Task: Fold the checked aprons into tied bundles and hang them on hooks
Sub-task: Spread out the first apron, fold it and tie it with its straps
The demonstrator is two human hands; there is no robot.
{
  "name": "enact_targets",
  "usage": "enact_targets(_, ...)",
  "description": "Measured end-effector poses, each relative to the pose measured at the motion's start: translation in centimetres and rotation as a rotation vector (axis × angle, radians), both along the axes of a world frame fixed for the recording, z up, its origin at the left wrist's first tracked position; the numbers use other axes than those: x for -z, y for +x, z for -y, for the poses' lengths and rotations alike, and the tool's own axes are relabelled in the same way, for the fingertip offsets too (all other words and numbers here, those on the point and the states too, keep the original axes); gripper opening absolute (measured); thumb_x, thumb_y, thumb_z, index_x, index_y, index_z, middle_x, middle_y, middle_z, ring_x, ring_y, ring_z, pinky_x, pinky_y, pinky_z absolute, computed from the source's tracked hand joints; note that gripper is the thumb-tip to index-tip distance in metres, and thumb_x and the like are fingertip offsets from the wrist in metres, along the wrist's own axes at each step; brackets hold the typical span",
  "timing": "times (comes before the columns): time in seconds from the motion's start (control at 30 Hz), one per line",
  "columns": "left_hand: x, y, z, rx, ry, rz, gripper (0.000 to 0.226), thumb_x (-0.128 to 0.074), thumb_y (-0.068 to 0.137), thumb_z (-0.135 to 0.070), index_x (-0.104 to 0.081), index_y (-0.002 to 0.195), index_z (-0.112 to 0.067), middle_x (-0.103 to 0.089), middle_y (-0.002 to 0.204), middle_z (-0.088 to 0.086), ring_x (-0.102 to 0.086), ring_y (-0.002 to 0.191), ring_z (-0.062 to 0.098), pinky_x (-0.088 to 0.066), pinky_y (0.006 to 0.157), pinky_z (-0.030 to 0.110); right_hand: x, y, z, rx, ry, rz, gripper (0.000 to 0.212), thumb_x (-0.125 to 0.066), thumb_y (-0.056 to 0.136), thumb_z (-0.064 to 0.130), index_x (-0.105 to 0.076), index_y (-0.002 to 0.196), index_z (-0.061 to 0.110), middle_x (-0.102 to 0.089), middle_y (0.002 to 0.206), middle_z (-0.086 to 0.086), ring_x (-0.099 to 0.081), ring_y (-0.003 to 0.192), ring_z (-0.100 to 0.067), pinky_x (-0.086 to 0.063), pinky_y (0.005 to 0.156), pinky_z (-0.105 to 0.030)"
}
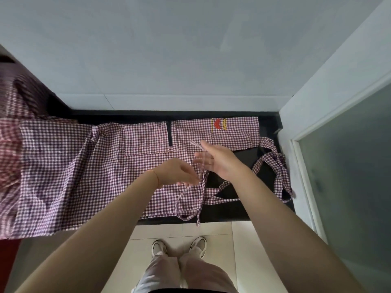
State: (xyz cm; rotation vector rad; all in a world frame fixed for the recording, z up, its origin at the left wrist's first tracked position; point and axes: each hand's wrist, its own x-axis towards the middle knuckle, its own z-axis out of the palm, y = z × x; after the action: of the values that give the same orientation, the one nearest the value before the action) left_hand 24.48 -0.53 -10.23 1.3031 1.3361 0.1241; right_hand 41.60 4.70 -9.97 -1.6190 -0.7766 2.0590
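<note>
The checked apron (105, 166) lies spread flat on the black table (232, 214), under and to the left of both hands, likely laid out for folding. Its ties (273, 163) trail loose to the right of the hands. The left hand (175, 173) hovers with blurred fingers near a strap; whether it grips is unclear. The right hand (213, 158) hangs spread open, holding nothing.

A black counter (228, 216) meets a grey wall (169, 49); white shoes (179, 247) (a pair) stand on pale tiles (249, 246).
</note>
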Motion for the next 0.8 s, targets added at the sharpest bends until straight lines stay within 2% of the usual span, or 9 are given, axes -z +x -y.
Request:
enact_targets(0.1, -0.5, 0.2, 0.8, 0.361, -0.170, -0.054, 0.003, -0.071, 0.090, -0.035, -0.073, 0.091, -0.033, -0.073, 0.094, -0.013, -0.068, 0.091, 0.009, -0.054, 0.086, 0.026, -1.2, 0.1, 0.2, 0.037, 0.021, -0.109, 0.031, -0.061, 0.098, 0.011, -0.054, 0.127, 0.000, -0.062, 0.081, -0.007, -0.060, 0.067, -0.015, -0.051, 0.068, -0.029)
enact_targets(0.2, 0.9, -0.6, 1.0, 0.161, -0.080, -0.180, 0.020, -0.064, 0.094, -0.038, -0.074, 0.094, -0.020, -0.074, 0.094, -0.003, -0.068, 0.082, 0.010, -0.055, 0.078, 0.026, -1.3, 0.6, 0.0, -0.048, 0.162, 0.178, 0.022, -0.053, 0.100, 0.007, -0.057, 0.121, 0.007, -0.053, 0.072, -0.005, -0.048, 0.056, -0.013, -0.042, 0.055, -0.027)
enact_targets(0.27, 2.2, -1.3, 1.0, -0.241, 0.160, -0.366, 0.019, -0.060, 0.095, -0.032, -0.070, 0.086, -0.019, -0.070, 0.094, 0.002, -0.063, 0.078, 0.013, -0.055, 0.075, 0.031, -0.7, 1.5, 0.3, -0.393, 0.164, 0.405, 0.013, -0.050, 0.101, 0.013, -0.059, 0.110, 0.010, -0.051, 0.073, -0.004, -0.041, 0.048, -0.010, -0.034, 0.045, -0.025)
enact_targets(0.3, 2.7, -1.7, 1.1, -0.359, 0.269, -0.461, 0.015, -0.058, 0.094, -0.029, -0.069, 0.092, -0.019, -0.067, 0.103, 0.004, -0.061, 0.086, 0.016, -0.055, 0.079, 0.034, -0.6, 1.8, 0.8, -0.678, 0.026, 0.434, 0.012, -0.051, 0.102, 0.018, -0.057, 0.105, 0.009, -0.052, 0.074, -0.004, -0.042, 0.047, -0.009, -0.034, 0.044, -0.023)
enact_targets(0.37, 3.9, -2.3, 1.5, -0.287, 0.371, -0.647, 0.032, -0.060, 0.092, -0.029, -0.063, 0.123, -0.021, -0.052, 0.133, 0.007, -0.049, 0.119, 0.025, -0.048, 0.098, 0.043, -0.6, 1.8, 2.3, -1.220, -0.373, 0.390, 0.025, -0.056, 0.101, 0.031, -0.061, 0.107, 0.007, -0.064, 0.080, -0.007, -0.059, 0.053, -0.012, -0.049, 0.051, -0.021)
enact_targets(0.43, 4.5, -2.5, 2.1, -0.140, 0.293, -0.732, 0.062, -0.064, 0.090, -0.037, -0.041, 0.146, -0.028, -0.024, 0.157, 0.008, -0.022, 0.144, 0.034, -0.034, 0.112, 0.054, -0.4, 1.0, 2.9, -1.393, -0.451, 0.417, 0.040, -0.059, 0.100, 0.035, -0.064, 0.116, -0.001, -0.071, 0.097, -0.017, -0.072, 0.080, -0.026, -0.061, 0.072, -0.031)
enact_targets(0.53, 5.3, -2.3, 2.9, -0.059, 0.168, -0.747, 0.091, -0.068, 0.086, -0.054, -0.013, 0.156, -0.037, 0.006, 0.166, 0.006, 0.006, 0.151, 0.042, -0.018, 0.116, 0.064, 0.2, 0.1, 2.5, -1.141, -0.135, 0.536, 0.035, -0.056, 0.102, 0.027, -0.064, 0.118, -0.003, -0.069, 0.107, -0.020, -0.071, 0.096, -0.033, -0.060, 0.086, -0.038)
enact_targets(0.67, 5.7, -2.3, 3.3, 0.004, 0.177, -0.779, 0.101, -0.070, 0.081, -0.061, -0.006, 0.157, -0.041, 0.012, 0.166, 0.005, 0.010, 0.151, 0.041, -0.015, 0.116, 0.065, 2.9, -1.0, 3.0, -0.790, 0.665, 0.872, 0.016, -0.053, 0.099, 0.018, -0.063, 0.109, 0.009, -0.064, 0.105, -0.005, -0.063, 0.093, -0.023, -0.056, 0.081, -0.040)
enact_targets(0.8, 6.1, -2.5, 3.4, 0.018, 0.210, -0.817, 0.101, -0.067, 0.079, -0.067, -0.006, 0.156, -0.043, 0.010, 0.167, 0.003, 0.008, 0.152, 0.038, -0.017, 0.117, 0.064, 5.7, -2.4, 5.6, -0.865, 0.965, 0.890, 0.025, -0.061, 0.094, 0.023, -0.056, 0.117, 0.014, -0.053, 0.119, -0.002, -0.051, 0.112, -0.020, -0.048, 0.092, -0.032)
